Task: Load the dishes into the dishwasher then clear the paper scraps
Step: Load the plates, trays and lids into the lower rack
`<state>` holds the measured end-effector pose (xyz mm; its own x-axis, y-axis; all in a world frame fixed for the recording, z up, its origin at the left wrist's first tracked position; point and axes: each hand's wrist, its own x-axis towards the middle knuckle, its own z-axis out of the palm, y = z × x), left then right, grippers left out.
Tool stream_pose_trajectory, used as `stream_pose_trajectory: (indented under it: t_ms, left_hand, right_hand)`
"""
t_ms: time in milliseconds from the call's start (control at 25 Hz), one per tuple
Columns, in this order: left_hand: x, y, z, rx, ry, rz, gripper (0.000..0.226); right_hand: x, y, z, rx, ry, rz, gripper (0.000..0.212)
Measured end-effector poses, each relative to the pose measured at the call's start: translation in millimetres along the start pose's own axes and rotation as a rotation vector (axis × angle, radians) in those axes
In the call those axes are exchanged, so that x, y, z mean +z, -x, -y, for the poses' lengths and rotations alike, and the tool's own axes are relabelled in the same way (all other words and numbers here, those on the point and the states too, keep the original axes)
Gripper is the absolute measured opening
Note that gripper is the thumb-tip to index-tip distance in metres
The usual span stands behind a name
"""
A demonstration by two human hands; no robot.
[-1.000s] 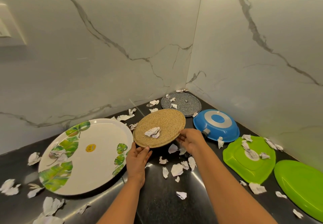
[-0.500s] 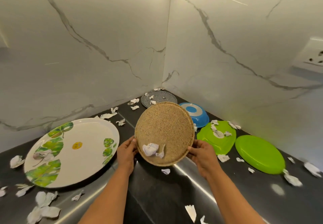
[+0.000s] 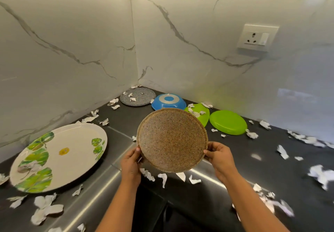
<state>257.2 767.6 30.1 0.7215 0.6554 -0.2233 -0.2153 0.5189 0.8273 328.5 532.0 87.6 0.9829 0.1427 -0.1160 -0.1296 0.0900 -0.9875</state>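
1. Lower left of the frame: crumpled white paper scraps [image 3: 45, 208] lie on the dark countertop [image 3: 240, 148]. More lie blurred at the right edge.
2. Lower centre: the left hand [image 3: 131, 164] grips the lower left rim of a speckled brown plate [image 3: 171, 139], thumb on the front and fingers behind.
3. The right hand [image 3: 219, 157] grips the lower right rim in the same way.
4. The plate is held above the counter in the middle of the frame, tilted with its face towards the camera. A few scraps lie on the counter just below it.
5. Left of centre: a large white tray with green leaves [image 3: 72, 152] lies flat on the counter.
6. Right of the plate's top edge: a round green plate [image 3: 228, 122], and beside it a second green dish [image 3: 203, 116] carrying scraps, partly hidden by the held plate.
7. Above the held plate: an upturned blue bowl [image 3: 169, 101].
8. In the corner: a grey speckled plate [image 3: 138, 96] with scraps on it.
9. Upper right: a wall socket [image 3: 257, 37] on the marble wall.
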Motion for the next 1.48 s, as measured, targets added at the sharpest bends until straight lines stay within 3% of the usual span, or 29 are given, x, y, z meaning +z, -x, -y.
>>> stream_pose_trajectory:
  t_ms: [160,320,600,800,920,1080,1320,1480]
  left_hand:
    - [19,26,-12,0.097,-0.165,0.179,0.034]
    - [52,69,-3,0.129,-0.269,0.370,0.022]
    - [122,178,43,-0.064,-0.295,0.648,0.021]
    - [160,253,72,-0.184,-0.319,0.815,0.020]
    - [180,300,91,-0.233,-0.298,0.857,0.020]
    - [208,384,135,-0.303,-0.366,0.940,0.019]
    - [220,523,212,-0.446,-0.497,1.207,0.022]
    - [216,600,262,-0.463,-0.657,1.456,0.042]
  right_hand:
    - [-40,45,-2,-0.014,-0.096,-0.108,0.031]
    - [-88,97,-6,-0.034,-0.132,-0.281,0.025]
    - [-187,201,-4,-0.079,-0.364,-0.625,0.018]
    - [-242,264,-7,-0.080,-0.467,-0.710,0.036]
    - [-278,300,-7,-0.090,-0.507,-0.727,0.038]
    - [-346,369,-17,-0.096,-0.534,-0.872,0.037]
    - [-442,493,-59,-0.086,-0.637,-1.118,0.039]
    - [-487,561,-94,-0.096,-0.715,-1.256,0.038]
